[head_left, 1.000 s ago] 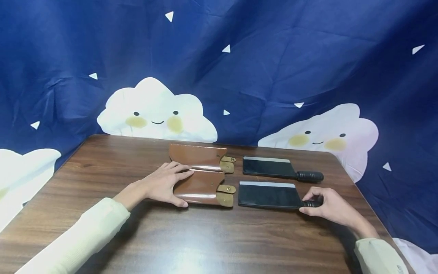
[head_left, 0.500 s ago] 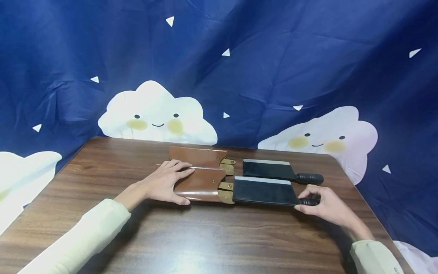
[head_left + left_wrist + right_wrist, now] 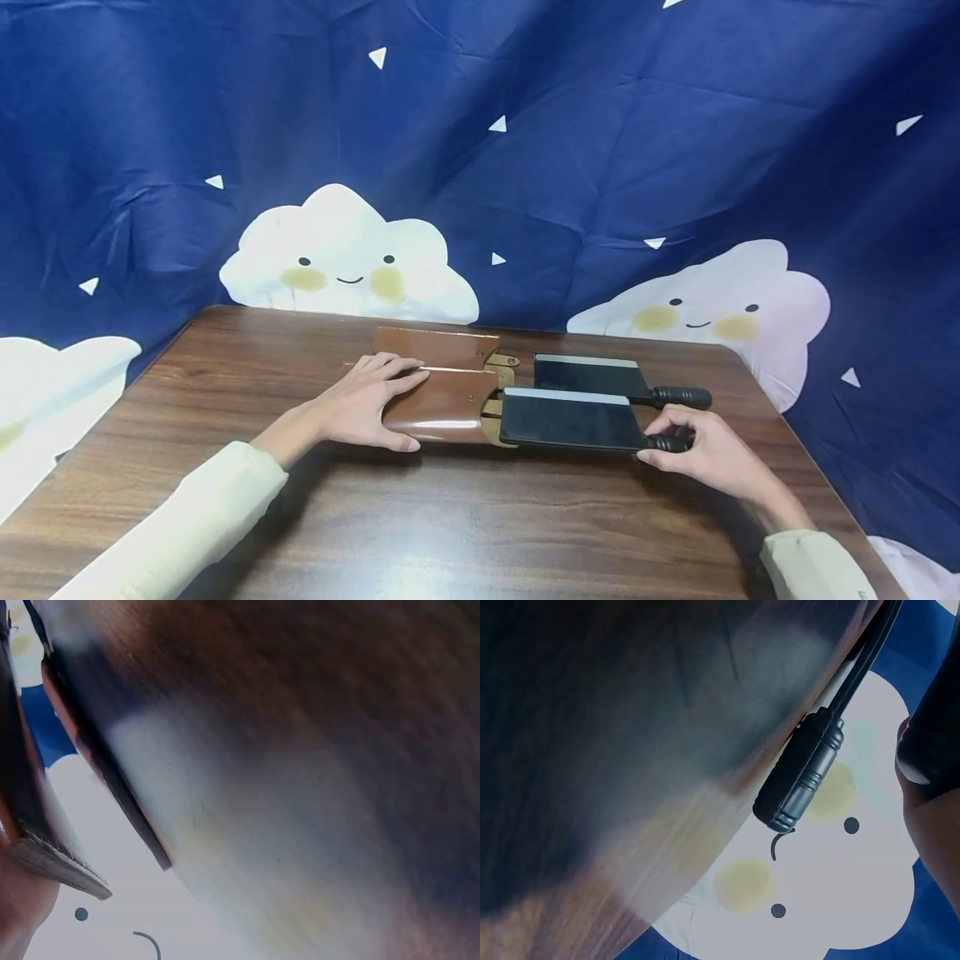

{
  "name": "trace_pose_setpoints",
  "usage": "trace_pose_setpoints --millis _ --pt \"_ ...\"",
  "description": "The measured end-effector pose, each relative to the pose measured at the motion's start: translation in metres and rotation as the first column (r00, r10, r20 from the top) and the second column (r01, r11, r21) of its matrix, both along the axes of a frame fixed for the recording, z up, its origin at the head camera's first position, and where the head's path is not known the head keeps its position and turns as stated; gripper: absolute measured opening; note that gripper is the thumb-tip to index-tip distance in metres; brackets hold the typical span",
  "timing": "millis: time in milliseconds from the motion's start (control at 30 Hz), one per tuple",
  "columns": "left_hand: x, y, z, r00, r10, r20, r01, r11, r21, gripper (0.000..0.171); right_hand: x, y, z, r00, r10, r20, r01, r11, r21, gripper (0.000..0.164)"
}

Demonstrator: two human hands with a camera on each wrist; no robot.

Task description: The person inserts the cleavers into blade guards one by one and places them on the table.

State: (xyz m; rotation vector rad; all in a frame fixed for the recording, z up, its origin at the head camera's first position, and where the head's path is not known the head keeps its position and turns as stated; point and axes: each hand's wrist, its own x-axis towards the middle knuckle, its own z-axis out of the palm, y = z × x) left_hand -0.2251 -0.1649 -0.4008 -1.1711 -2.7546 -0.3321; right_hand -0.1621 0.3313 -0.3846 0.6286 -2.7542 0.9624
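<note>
In the head view, my left hand holds the near brown leather knife sheath, fingers over its far edge and thumb at its near edge. The sheath's mouth, with tan flaps, faces right. My right hand pinches the black handle of the near cleaver. Its dark blade, silver cutting edge on the far side, points left and overlaps the flaps at the sheath's mouth. The right wrist view shows part of that gripped handle at its right edge. Part of the near sheath is hidden under my left hand.
Behind lies a second brown sheath, partly covered by the near one. A second cleaver rests to its right, handle pointing right. The wooden table ends before a blue cloud-print curtain.
My right hand has brought the near cleaver leftward until its blade overlaps the sheath's flaps. My left hand has raised the near sheath slightly. The far cleaver and far sheath stay put.
</note>
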Motion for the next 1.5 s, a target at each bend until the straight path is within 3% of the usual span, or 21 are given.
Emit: trace_pose_setpoints --millis 267,533,900,1133,1500 --pt "0.000 0.003 -0.004 1.000 -0.010 -0.001 0.010 1.000 0.004 0.105 -0.001 -0.006 0.000 0.999 -0.025 0.037 0.024 1.000 0.016 0.022" --pt "0.000 0.005 -0.001 1.000 -0.014 0.009 0.014 1.000 0.017 0.105 -0.004 -0.013 -0.001 1.000 0.000 -0.031 0.001 1.000 0.004 0.023" --pt "-0.003 0.005 0.003 0.999 -0.006 -0.032 0.006 1.000 0.024 0.104 -0.006 -0.019 -0.003 0.999 -0.023 -0.049 0.023 1.000 0.002 0.025" --pt "-0.004 0.009 0.001 0.999 -0.023 -0.032 0.024 0.999 0.026 0.105 -0.005 -0.026 -0.002 0.995 0.014 -0.102 -0.016 1.000 -0.011 0.025" --pt "-0.005 0.010 0.003 0.999 -0.025 -0.039 0.026 0.999 0.028 0.105 -0.005 -0.040 0.002 0.990 0.016 -0.138 -0.012 1.000 0.026 0.024"
